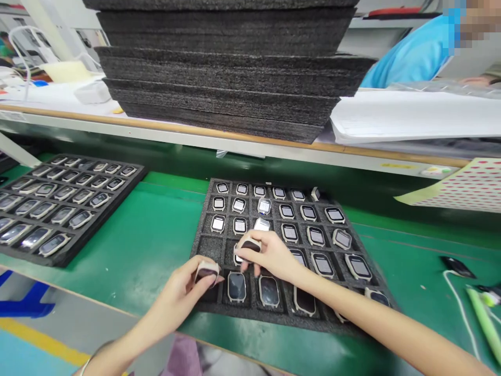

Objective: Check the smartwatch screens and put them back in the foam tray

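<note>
A black foam tray (250,312) lies before me on the green bench, its square compartments holding many smartwatch cases, several with lit screens. My left hand (188,287) grips a smartwatch (206,270) between thumb and fingers, over the tray's near left corner. Pinched in my right hand (270,253) is another smartwatch (250,244), dark screen up, held above the left-middle compartments. Beneath that hand, a watch in the tray is partly covered. One compartment (209,248) at the left edge shows bare foam. In the near row sits a dark-screened watch (237,287).
A second foam tray (64,258) of watches lies at left. Stacked black foam sheets (227,73) rest on the shelf (164,131) above the bench. A black device with a white cable (457,266) and a green tool (483,321) lie right. A person in blue (410,52) is beyond the shelf.
</note>
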The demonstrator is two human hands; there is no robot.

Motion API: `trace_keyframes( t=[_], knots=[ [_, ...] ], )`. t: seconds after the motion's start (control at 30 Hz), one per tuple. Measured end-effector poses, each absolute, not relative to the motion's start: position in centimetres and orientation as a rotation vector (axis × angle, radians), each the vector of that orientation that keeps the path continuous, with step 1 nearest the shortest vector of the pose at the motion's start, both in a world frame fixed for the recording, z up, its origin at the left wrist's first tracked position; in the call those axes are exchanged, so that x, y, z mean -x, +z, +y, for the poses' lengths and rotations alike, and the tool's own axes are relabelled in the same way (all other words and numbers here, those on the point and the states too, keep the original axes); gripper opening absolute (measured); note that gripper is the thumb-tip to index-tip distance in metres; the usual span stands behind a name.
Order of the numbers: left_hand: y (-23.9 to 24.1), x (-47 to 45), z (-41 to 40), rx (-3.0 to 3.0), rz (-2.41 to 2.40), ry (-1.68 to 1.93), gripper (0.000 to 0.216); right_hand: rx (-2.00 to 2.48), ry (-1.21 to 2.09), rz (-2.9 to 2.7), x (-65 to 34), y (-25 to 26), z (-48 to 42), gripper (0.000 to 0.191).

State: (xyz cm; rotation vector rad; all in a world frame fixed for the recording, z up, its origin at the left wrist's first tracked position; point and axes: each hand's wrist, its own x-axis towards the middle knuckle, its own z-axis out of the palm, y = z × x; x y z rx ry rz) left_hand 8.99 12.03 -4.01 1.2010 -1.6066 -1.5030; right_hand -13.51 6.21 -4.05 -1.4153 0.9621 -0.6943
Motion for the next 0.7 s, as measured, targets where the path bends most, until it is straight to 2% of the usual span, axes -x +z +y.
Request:
trace_keyframes(
  t=[0.07,0.17,0.23,0.33,0.53,0.7],
  knots=[
    [-3.1,-8.1,10.8,-1.098,-1.341,-1.75,0.023,1.315,-0.739,1.037,14.7,-4.1,7.1,0.031],
    [-2.2,-6.4,8.6,-0.971,-1.074,-1.982,0.049,1.156,-0.81,1.033,16.0,-4.1,8.3,0.047],
    [-2.1,-5.1,7.4,-0.931,-0.955,-2.064,0.047,1.006,-0.84,0.958,16.6,-4.1,8.8,0.055],
    [-2.8,-3.4,6.6,-0.932,-0.864,-2.113,0.036,0.847,-0.915,0.843,17.4,-4.5,9.1,0.057],
    [-5.6,-1.9,8.6,-1.114,-1.131,-1.94,0.029,0.87,-0.898,0.784,19.2,-4.6,9.3,0.048],
    [-6.3,-2.2,9.9,-1.197,-1.601,-1.554,0.02,0.873,-0.853,0.729,20.1,-4.0,9.5,0.048]
  ],
)
